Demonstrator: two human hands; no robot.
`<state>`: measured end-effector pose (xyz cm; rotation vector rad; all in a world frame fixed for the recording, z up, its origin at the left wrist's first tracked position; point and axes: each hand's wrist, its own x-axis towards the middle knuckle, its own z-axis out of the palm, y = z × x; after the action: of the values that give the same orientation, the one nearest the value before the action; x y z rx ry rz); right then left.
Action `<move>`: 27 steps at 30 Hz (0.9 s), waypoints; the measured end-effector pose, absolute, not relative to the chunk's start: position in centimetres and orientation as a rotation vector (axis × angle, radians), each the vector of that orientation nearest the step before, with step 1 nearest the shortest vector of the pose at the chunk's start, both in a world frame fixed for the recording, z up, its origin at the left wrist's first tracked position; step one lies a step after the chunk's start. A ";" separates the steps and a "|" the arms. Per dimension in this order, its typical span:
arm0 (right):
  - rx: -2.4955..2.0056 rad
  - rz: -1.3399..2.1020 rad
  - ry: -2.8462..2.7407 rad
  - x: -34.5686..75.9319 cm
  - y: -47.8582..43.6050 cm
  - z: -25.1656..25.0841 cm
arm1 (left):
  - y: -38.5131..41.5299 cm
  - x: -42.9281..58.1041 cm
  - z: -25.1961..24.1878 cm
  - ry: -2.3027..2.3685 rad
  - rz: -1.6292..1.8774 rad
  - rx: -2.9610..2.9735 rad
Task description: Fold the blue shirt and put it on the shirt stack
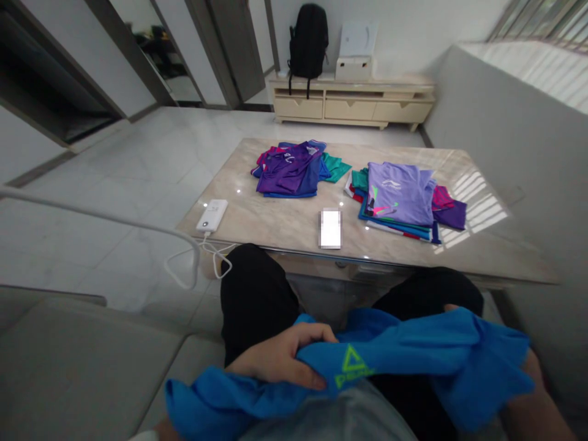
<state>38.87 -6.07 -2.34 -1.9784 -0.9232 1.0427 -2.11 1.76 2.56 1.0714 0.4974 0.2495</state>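
A blue T-shirt [404, 355] with a yellow-green triangle logo and lettering lies bunched across my lap, between my two hands. My left hand [289, 358] is closed on its fabric, with the thumb in front and the fingers curled over a fold just left of the logo. Cloth also hangs over my left forearm. My right hand [451, 307] is mostly hidden behind and under the shirt's right part. Only a bit of skin shows above the cloth, and my right wrist comes out at its right edge. How those fingers are set is hidden.
Ahead, a marble-topped table [275, 223] bears a pile of folded shirts with a purple one [287, 171] on top, and another topped by a lilac shirt [399, 193]. A blurred-out white rectangle [331, 228] and a white power bank [212, 215] with a cable lie near its front edge.
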 end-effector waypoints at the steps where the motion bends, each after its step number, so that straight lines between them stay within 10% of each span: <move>1: -2.027 1.060 -1.038 38.1 -6.8 -2.5 | 1.3 -2.3 2.0 0.438 0.280 0.925; 10: -1.131 2.198 -0.563 31.3 -9.6 -0.3 | -0.7 -2.6 -0.1 0.042 0.230 0.592; 27: -1.237 1.666 -1.287 29.5 -2.2 7.5 | 5.8 -8.6 8.6 0.865 0.154 1.828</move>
<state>29.49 -2.20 7.51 -1.2375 -1.2867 1.6662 -8.63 5.81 8.57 1.8280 0.8655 0.1540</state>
